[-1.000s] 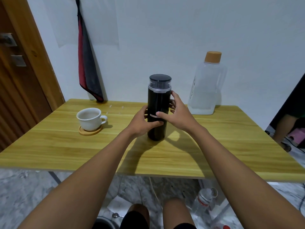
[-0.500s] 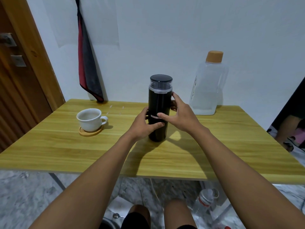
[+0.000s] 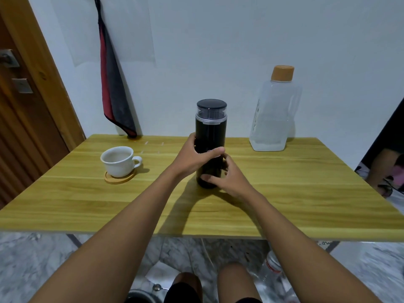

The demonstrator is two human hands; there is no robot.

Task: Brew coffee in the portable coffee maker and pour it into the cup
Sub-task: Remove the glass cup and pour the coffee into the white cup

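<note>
A tall black portable coffee maker (image 3: 210, 134) with a clear collar and black lid stands upright near the middle of the wooden table (image 3: 295, 193). My left hand (image 3: 192, 158) grips its middle, thumb across the front. My right hand (image 3: 227, 180) holds the lower section near the base, fingers curled round it. A white cup (image 3: 119, 161) sits on a round wooden coaster (image 3: 119, 178) to the left, handle pointing right, apart from both hands.
A clear plastic water jug (image 3: 274, 119) with an orange cap stands at the back right by the wall. A red and grey cloth (image 3: 113, 84) hangs at the back left. A wooden door (image 3: 19, 119) is left; another person's legs (image 3: 384, 169) are right.
My right hand has slid down from the coffee maker's middle to its lower section. My left hand has moved up to the middle. The coffee maker stays in place.
</note>
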